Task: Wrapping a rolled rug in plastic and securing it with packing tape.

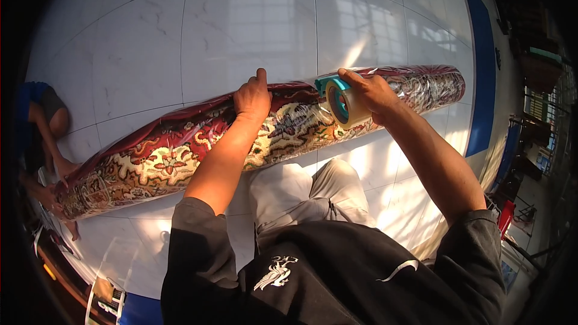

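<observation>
Across the floor in front of me lies a long rolled carpet, red and cream with a floral pattern, wrapped in clear plastic film. My left hand rests on the upper edge of the roll, left of its middle; the fingertips are mostly hidden, so I cannot tell whether they pinch the film. In my right hand is a teal tape dispenser carrying a wide roll of clear packing tape. The dispenser sits against the carpet roll, right of its middle.
At the far left a co-worker crouches, with hands on the carpet's left end. White marble-look tiles make up the floor. A blue strip runs along the right side. Near the lower left stands a clear plastic container.
</observation>
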A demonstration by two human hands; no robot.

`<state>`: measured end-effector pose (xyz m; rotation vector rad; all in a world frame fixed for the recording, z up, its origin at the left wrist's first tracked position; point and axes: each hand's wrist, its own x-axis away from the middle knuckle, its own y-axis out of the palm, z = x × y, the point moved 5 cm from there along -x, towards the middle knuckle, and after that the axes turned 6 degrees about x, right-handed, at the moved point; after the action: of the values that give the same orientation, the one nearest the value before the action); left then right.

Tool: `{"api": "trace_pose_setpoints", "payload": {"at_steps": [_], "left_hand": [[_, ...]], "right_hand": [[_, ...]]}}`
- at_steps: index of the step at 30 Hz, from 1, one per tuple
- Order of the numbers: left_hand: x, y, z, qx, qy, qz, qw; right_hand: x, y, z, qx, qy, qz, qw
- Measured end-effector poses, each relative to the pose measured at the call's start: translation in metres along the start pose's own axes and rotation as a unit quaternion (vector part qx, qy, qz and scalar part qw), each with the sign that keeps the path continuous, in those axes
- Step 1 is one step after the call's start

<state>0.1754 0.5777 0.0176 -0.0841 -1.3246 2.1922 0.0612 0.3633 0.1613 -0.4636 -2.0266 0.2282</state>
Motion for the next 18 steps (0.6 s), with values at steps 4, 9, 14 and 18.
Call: {"api": "trace_pose_setpoints", "payload": {"at_steps": [4, 9, 14, 18], "left_hand": [[-0.01, -0.008, 0.006, -0.125, 0.122, -0.003, 0.985], [-0.013, 0.018, -0.011, -0.068, 0.115, -0.239, 0.962], [-0.016, 0.013, -0.007, -0.067, 0.14, -0.259, 0.953], [-0.019, 0.008, -0.014, -0.036, 0.14, -0.242, 0.959]], "right_hand": [[0.004, 0.005, 0.015, -0.035, -0.02, -0.012, 0.999], [0.002, 0.007, 0.043, 0.027, -0.028, 0.025, 0.999], [0.004, 0.015, 0.061, 0.049, -0.066, 0.028, 0.996], [0.01, 0.019, 0.053, 0.07, -0.056, 0.033, 0.995]]}}
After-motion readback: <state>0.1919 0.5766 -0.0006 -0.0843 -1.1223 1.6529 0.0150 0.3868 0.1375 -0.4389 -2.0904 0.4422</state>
